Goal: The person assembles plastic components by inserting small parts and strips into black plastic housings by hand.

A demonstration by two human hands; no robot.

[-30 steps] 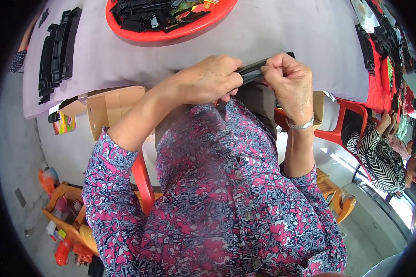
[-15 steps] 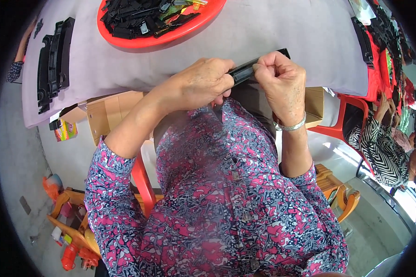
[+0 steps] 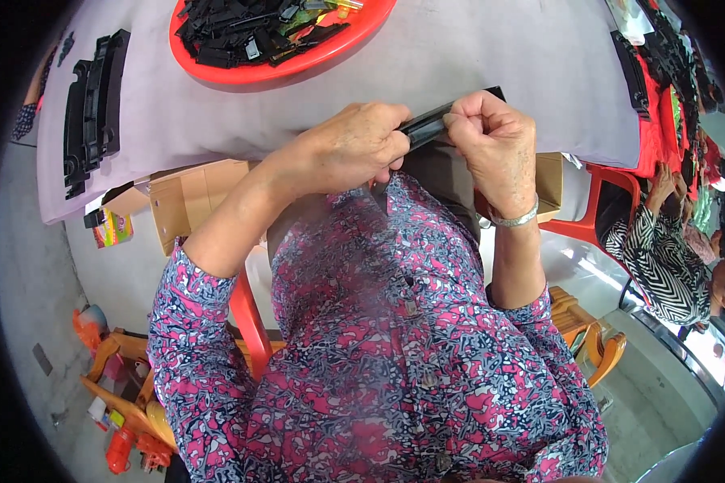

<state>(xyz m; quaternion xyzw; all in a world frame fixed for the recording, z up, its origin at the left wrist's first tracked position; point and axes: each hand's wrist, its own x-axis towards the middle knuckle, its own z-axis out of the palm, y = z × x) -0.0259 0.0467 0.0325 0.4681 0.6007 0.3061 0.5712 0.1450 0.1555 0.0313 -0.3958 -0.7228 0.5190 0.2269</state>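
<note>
Between my two hands, at the table's near edge, is a long black plastic strip, tilted with its far end up to the right. My left hand is closed around its lower left end, fingers curled over it. The right hand, with a bracelet at the wrist, pinches at the strip's upper right part, thumb against the bent forefinger. Whether a small piece sits in that pinch is hidden. Beyond my hands stands a red basin heaped with black plastic parts.
Long black mouldings lie on the left of the grey-covered table. More black parts are at the right edge, by a red cloth. Cardboard boxes stand under the table. Another person in a striped top sits at the right.
My right hand has shifted very slightly right and the strip has turned a touch. The left hand keeps its grip. The striped-top person's hands have moved a little.
</note>
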